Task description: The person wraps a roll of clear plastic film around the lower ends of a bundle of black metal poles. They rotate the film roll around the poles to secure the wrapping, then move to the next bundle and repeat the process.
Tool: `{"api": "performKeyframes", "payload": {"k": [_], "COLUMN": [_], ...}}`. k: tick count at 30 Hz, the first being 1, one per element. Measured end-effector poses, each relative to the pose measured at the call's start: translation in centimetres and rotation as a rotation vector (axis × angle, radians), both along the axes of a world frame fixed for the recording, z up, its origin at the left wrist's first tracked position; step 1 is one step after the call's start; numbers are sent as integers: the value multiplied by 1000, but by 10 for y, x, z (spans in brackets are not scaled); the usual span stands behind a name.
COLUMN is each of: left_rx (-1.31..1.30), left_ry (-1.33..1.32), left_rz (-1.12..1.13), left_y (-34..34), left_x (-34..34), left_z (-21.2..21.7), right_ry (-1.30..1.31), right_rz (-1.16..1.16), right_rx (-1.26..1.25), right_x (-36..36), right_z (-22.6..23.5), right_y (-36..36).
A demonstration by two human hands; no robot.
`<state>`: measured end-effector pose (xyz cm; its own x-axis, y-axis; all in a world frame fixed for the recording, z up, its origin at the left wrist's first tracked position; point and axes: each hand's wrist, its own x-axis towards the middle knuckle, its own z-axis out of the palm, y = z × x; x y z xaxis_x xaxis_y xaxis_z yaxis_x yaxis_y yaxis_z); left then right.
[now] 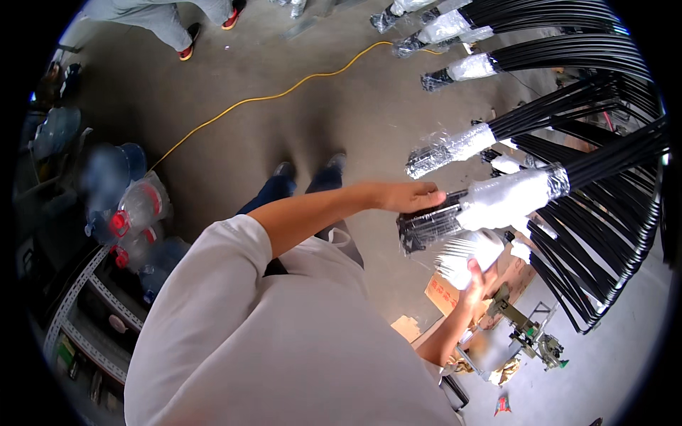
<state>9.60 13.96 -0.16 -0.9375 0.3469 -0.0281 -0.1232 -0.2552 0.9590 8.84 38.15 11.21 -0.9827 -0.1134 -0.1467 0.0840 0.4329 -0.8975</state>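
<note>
My left hand [408, 197] grips the near end of a thick bundle of black tubes [435, 221], its fingers over the upper edge. Clear film covers that end, and a white wrapped band [508, 199] goes round the bundle farther along. Just below the bundle, my right hand [482, 279] is closed round a shiny white roll with a ridged side, which looks like a roll of wrapping film [474, 254]. Glare blurs where the roll meets the bundle, so I cannot tell whether they touch.
More wrapped tube bundles [455, 145] jut from a rack [643, 248] on the right. A cardboard box [444, 292] and a green-grey machine [529, 330] stand below. A yellow cable [284, 92] crosses the floor. Large plastic bottles [142, 206] and shelving [89, 298] are left; another person's legs [167, 25] show at top.
</note>
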Motion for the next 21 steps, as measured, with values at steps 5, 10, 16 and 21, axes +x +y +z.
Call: {"api": "performKeyframes", "payload": {"k": [5, 10, 16, 21], "left_rx": [-354, -485, -488, -523], "left_ry": [83, 188, 117, 204], "left_rz": [-220, 42, 10, 61], "left_y": [-18, -23, -28, -26], "left_x": [29, 40, 41, 36], "left_z": [50, 52, 60, 49], "right_ry": [-556, -663, -669, -630], "right_rz": [-366, -130, -31, 42], "right_rx": [-440, -790, -948, -1041], "right_x": [-12, -12, -19, -35], "right_z": [-125, -184, -192, -187], "right_y": [-30, -66, -71, -76]}}
